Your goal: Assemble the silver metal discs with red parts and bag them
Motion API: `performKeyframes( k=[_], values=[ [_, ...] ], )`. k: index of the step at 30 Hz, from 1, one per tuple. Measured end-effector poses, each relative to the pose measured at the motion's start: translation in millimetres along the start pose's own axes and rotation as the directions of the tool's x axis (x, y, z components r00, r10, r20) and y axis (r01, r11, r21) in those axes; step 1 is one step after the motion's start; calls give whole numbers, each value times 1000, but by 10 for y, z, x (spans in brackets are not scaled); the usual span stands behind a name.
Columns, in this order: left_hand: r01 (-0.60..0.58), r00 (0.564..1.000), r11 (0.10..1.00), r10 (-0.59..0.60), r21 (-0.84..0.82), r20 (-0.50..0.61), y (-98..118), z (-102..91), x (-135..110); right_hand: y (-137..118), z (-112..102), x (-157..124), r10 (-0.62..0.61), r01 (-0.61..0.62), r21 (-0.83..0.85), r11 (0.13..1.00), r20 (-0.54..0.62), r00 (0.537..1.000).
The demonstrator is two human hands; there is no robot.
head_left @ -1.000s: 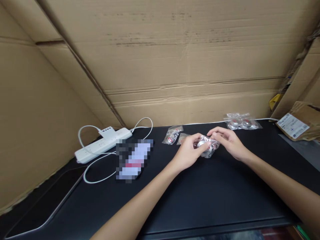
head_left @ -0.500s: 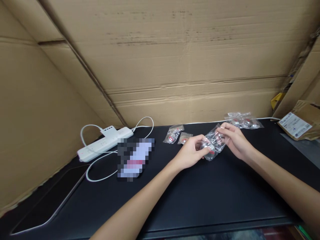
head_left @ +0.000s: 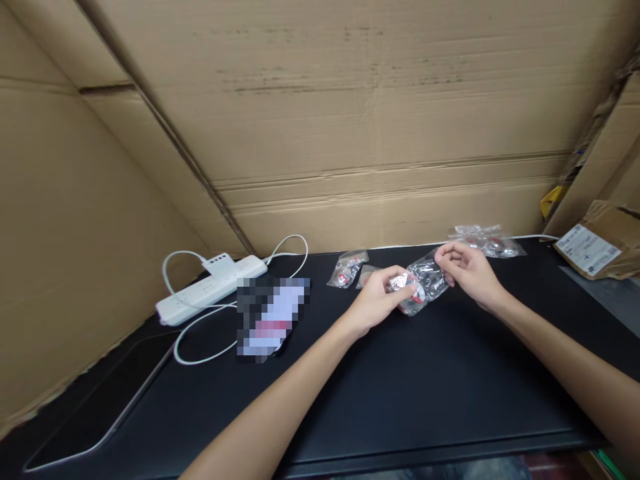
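My left hand is closed on one end of a clear plastic bag, with its thumb over a round, silvery piece with a red mark inside. Exactly what that piece is I cannot make out. At the bag's other end, the fingers of my right hand pinch the plastic. The bag is stretched between both hands, above the black tabletop. Just beyond my left hand lie two similar small bags, one in full view and one partly hidden by my fingers.
More bagged round pieces lie behind my right hand. On the left are a white power strip with cables, a pixelated item and a dark flat panel. A labelled brown package sits at right. Cardboard walls enclose the table.
The bag is pulled straighter between my hands. My right hand has shifted slightly right, and my left hand slightly left, now covering more of the small bag behind it.
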State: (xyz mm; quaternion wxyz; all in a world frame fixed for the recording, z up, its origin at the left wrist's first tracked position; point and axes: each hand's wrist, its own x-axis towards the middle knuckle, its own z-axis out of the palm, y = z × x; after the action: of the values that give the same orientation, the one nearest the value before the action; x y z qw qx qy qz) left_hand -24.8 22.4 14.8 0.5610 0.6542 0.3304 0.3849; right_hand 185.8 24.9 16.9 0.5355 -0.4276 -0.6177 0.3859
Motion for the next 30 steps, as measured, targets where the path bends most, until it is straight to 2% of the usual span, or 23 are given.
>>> performKeyframes(
  k=[2,4,6,8,10,12,17,23,27,30],
  values=[
    [45,997,997,-49,-70,-53,-7,-9,7,10,14,-14,-125,106,-144,984,-129,984],
    [73,989,989,-88,-131,-116,-8,-14,15,-24,39,-53,-259,183,-299,937,-239,936],
    [73,981,982,-103,-173,-166,-2,-16,20,-84,71,-105,-353,234,-406,883,-248,902],
    [58,978,978,-96,-200,-187,5,-15,22,-131,101,-147,-366,264,-440,858,-164,916],
    [49,980,974,-89,-220,-176,3,-16,21,-134,125,-164,-321,260,-443,858,-69,944],
    [51,983,970,-91,-238,-161,-11,-19,19,-93,140,-156,-252,221,-416,882,-21,967],
    [31,986,978,-64,-206,-157,-66,-25,31,10,158,-106,7,-3,-123,992,31,1000],
    [-3,987,972,-35,-235,-159,-41,-13,47,-70,161,-110,209,-211,101,972,29,977],
    [-22,982,968,-26,-249,-189,-44,-26,44,-121,151,-110,321,-336,214,917,102,941],
    [-20,986,973,-19,-230,-168,-70,-47,44,-121,143,-106,356,-385,266,884,151,922]
  ],
)
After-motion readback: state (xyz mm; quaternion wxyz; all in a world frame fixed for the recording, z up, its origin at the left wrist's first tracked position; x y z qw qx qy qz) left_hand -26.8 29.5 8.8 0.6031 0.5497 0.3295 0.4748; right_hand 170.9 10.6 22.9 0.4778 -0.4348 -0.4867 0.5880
